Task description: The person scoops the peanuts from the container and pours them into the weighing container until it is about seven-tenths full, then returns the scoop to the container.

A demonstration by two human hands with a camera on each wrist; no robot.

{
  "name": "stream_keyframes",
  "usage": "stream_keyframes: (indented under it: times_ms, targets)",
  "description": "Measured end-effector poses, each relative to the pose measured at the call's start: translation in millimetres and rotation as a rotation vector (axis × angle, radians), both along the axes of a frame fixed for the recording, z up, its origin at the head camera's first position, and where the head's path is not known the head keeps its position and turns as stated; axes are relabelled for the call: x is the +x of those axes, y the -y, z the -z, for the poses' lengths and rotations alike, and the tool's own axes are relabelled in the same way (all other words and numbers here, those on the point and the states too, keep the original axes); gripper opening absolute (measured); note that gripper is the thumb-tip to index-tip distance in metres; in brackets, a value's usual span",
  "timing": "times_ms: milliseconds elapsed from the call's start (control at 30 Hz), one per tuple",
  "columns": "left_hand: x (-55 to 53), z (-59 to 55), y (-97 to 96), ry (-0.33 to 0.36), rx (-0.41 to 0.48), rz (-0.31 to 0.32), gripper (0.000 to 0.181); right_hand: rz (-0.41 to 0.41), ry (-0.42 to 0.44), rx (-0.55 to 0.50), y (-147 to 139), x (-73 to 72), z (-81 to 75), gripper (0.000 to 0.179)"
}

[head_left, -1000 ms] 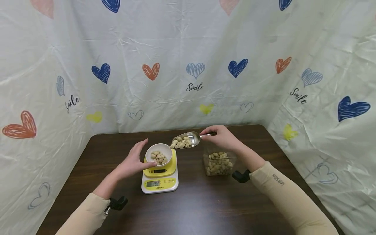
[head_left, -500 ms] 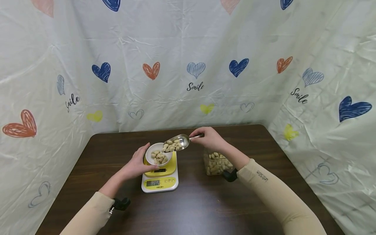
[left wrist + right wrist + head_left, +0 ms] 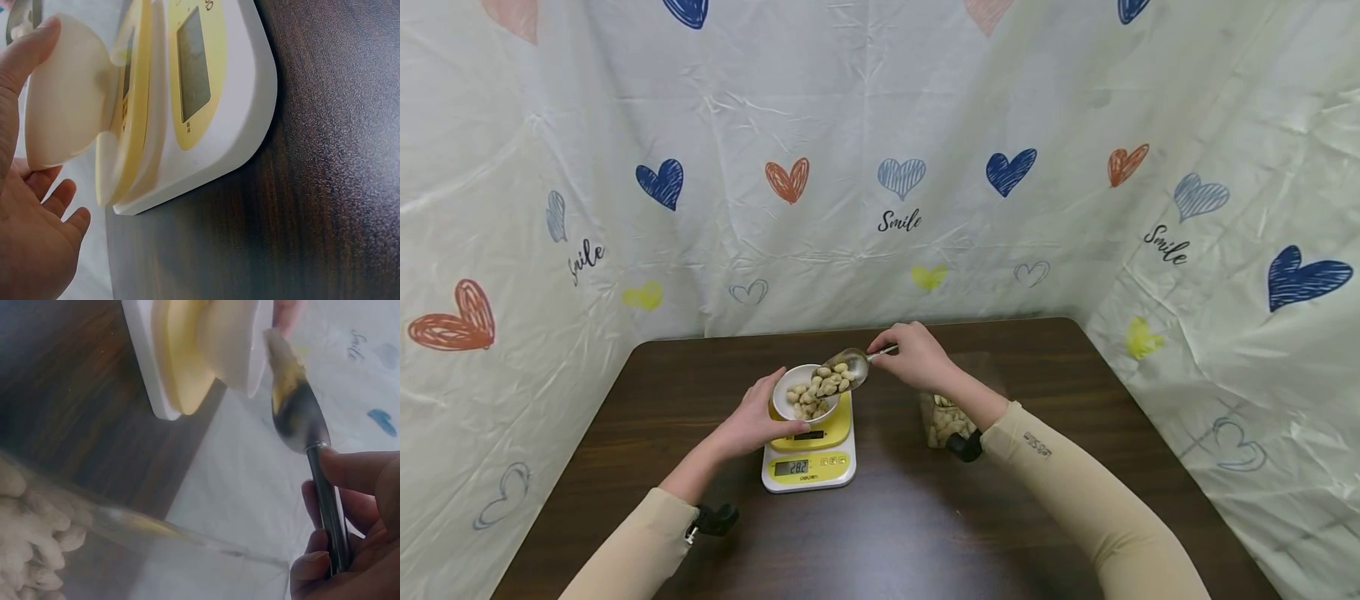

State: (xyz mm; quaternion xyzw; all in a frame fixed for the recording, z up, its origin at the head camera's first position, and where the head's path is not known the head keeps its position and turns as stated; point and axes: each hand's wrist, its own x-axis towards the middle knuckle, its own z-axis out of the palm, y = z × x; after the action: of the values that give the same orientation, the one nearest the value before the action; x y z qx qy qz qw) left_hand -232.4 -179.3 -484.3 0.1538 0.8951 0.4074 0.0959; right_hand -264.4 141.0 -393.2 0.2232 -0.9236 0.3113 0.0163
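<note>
A metal scoop (image 3: 853, 363) loaded with peanuts (image 3: 831, 379) tilts over the right side of a small white bowl (image 3: 786, 385). My right hand (image 3: 913, 354) grips the scoop's handle (image 3: 328, 515), fingers wrapped round it in the right wrist view. Several peanuts lie in the bowl, which stands on a yellow and white kitchen scale (image 3: 812, 471). With thumb on the near rim and fingers round the far side, my left hand (image 3: 756, 421) holds the bowl. The scale's display (image 3: 792, 467) reads about 282, any decimal point being too small to see.
A clear box (image 3: 934, 421) of peanuts stands right of the scale, partly hidden by the right forearm. All of it rests on a dark wooden table (image 3: 880, 542). Behind hangs a white curtain (image 3: 835, 275) printed with hearts.
My right hand has carried the scoop left from beside the bowl to above it, and the scoop now tips lower. The left hand stays at the bowl, and the display reading looks unchanged.
</note>
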Motion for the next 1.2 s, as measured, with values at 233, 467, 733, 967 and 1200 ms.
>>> stream_keyframes:
  times_ms: [233, 467, 733, 967, 1200]
  targets:
    - [0.0, 0.0, 0.4, -0.001, 0.004, 0.004, 0.119, 0.018, -0.067, 0.07, 4, 0.2, -7.0, 0.014]
    - [0.2, -0.5, -0.3, -0.01, 0.009, 0.009, 0.118, 0.019, -0.083, 0.065, 0, 0.7, -14.0, 0.015]
    - [0.3, 0.6, 0.3, -0.006, 0.002, 0.004, 0.12, 0.017, -0.082, 0.053, -9, 0.7, -15.3, 0.015]
    - [2.3, -5.9, 4.7, -0.048, -0.007, 0.009, 0.127, -0.009, -0.097, 0.049, -27, 5.5, -21.4, 0.016]
    - [6.8, -28.7, -3.6, -0.113, -0.002, 0.031, 0.125, 0.067, -0.078, 0.026, -58, 14.6, -31.1, 0.019]
